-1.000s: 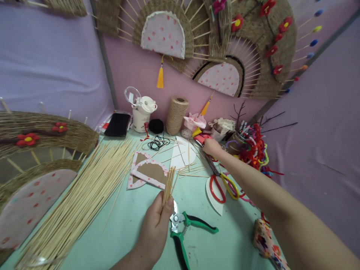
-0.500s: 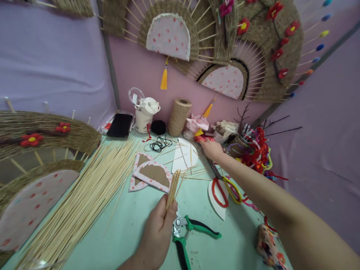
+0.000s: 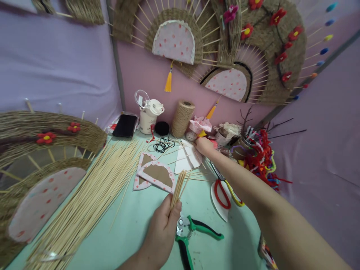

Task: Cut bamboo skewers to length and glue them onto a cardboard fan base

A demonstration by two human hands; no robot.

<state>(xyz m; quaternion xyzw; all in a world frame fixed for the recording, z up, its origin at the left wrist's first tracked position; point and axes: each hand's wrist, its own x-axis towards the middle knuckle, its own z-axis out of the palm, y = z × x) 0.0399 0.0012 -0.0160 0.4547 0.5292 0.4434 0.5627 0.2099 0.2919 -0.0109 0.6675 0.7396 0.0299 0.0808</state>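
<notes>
My left hand (image 3: 162, 232) is closed round a short bundle of cut bamboo sticks (image 3: 178, 188), held upright over the mint-green table (image 3: 126, 228). My right hand (image 3: 204, 145) reaches far across to the back of the table, among the clutter by a red object (image 3: 213, 143) and a pink fabric piece (image 3: 198, 124); its fingers are curled and what they touch is hidden. Green-handled cutters (image 3: 194, 236) lie just right of my left hand. Red-and-yellow scissors (image 3: 225, 189) lie under my right forearm.
A big pile of long bamboo skewers (image 3: 92, 195) covers the left. Fabric-covered half-circles (image 3: 156, 174), white paper pieces (image 3: 187, 159), black cord (image 3: 163, 144), a jute twine spool (image 3: 182, 118), a white cup (image 3: 148, 116), a phone (image 3: 125, 125) and pipe cleaners (image 3: 261, 159) crowd the back. Woven fans hang on the wall.
My right hand has shifted a little left along the back clutter, toward the pink fabric. The left hand keeps its hold on the stick bundle. The view has tilted slightly.
</notes>
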